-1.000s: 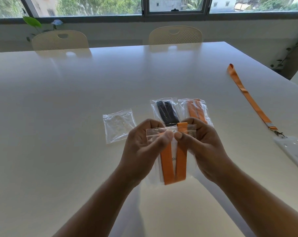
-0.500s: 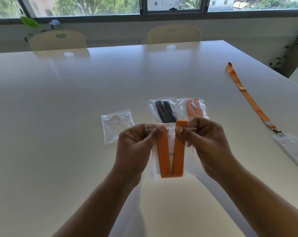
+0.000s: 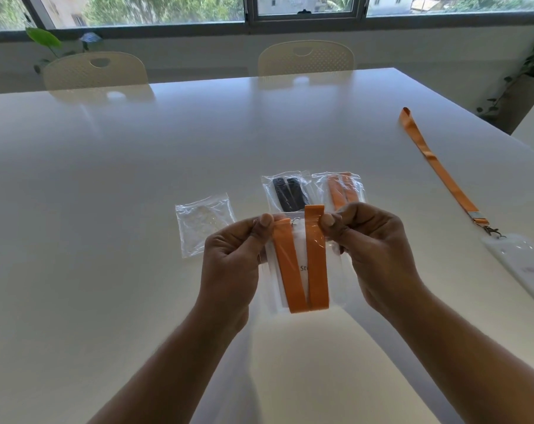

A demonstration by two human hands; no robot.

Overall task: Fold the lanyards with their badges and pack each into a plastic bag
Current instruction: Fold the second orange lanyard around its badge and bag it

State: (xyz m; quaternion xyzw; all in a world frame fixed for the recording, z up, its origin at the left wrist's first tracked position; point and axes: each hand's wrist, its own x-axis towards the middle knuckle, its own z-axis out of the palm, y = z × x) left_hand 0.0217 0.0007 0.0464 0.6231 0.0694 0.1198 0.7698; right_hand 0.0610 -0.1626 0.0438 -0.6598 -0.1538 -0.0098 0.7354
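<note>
Your left hand (image 3: 232,258) and right hand (image 3: 373,255) pinch the bag (image 3: 334,280) mouth; the upright lanyard (image 3: 316,255) pokes out beside your right thumb.

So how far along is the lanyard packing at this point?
Done: the black-lanyard bag and orange-lanyard bag lie packed. In hand: left hand and right hand pinch the top of a third bag; its folded orange lanyard pokes out above the mouth, so it's unsealed. Left: the loose orange lanyard with its badge, plus a spare bag that looks empty.
</note>
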